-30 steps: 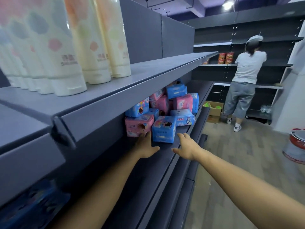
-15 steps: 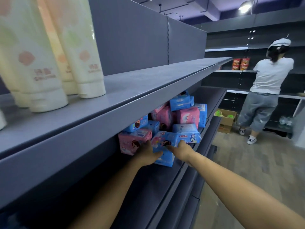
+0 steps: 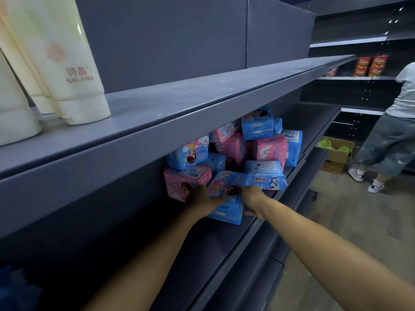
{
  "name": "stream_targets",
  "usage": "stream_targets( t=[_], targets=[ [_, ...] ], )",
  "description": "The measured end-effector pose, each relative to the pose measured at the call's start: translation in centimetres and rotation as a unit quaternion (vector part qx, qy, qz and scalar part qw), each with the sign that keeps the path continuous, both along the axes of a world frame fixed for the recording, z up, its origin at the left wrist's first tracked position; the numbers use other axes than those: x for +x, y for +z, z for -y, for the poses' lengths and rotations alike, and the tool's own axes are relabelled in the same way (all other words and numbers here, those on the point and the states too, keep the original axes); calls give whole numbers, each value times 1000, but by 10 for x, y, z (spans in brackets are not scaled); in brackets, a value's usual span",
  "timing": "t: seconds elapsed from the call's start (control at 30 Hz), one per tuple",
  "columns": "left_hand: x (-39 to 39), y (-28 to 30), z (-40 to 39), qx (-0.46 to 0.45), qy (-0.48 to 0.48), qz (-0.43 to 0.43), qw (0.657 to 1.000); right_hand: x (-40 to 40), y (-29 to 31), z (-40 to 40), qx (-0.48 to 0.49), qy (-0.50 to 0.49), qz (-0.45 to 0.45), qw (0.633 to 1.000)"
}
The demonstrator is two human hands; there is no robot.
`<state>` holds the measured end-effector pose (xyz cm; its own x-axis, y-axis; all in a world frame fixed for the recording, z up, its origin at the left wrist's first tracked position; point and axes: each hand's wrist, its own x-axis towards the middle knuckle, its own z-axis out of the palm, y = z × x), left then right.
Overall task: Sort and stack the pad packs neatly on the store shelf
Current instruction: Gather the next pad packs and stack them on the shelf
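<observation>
Dark grey store shelving fills the head view, running from the near left away to the right; the middle shelf [image 3: 224, 241] carries a loose heap of pad packs [image 3: 247, 149], pink and blue mixed, some upright and some tilted against each other, tucked under the upper shelf [image 3: 202, 97]. At the front of the heap a blue pad pack [image 3: 226, 198] stands tilted on the shelf, just beside a pink pad pack [image 3: 179, 180] on its left and touching a flatter blue pack [image 3: 267, 178] on its right; both arms reach in from below toward it. The left hand [image 3: 203, 198] lies against the pack's left face with its fingers wrapped onto the front, grasping it; the right hand [image 3: 252, 198] grasps the same pack from the right, fingers over its upper right corner and thumb low beside its bottom edge (how far the fingers curl behind cannot be told). The pack thus sits between the two hands, near the shelf's front lip. On the upper shelf, at the near left, cream tubes [image 3: 67, 70] stand cap-down in a row; farther off at the right a second person [image 3: 395, 135] in a white top and grey trousers stands on the wood-look floor facing other shelves, with red packages [image 3: 370, 66] on a shelf and an open cardboard box [image 3: 334, 153] on the floor near that person's feet.
</observation>
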<state>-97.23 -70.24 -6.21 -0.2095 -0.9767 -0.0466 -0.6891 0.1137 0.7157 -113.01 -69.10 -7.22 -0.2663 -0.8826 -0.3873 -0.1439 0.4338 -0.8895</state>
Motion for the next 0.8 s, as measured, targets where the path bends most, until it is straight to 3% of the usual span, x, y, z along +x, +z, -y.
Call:
stream_targets(
  t=[0.13,0.3,0.43,0.53,0.6,0.73,0.8],
  targets=[
    [1,-4,-7,90,19,-111,990,1,7,-4,5,28,57,998],
    [-4,-9,-22,127,64,-184,972,-6,8,-16,5,66,99,993],
    [-5,-7,-29,161,59,-212,962,-19,10,-26,15,91,138,986],
    [-5,-3,-30,127,59,-195,971,-26,13,-30,28,105,162,981],
    [-4,1,-32,93,66,-182,977,-27,17,-32,33,113,114,987],
    [4,11,-40,38,81,-125,988,-19,22,-31,-12,107,-71,992],
    [9,14,-44,12,80,-69,994,-9,24,-28,-40,118,-96,988]
  ],
)
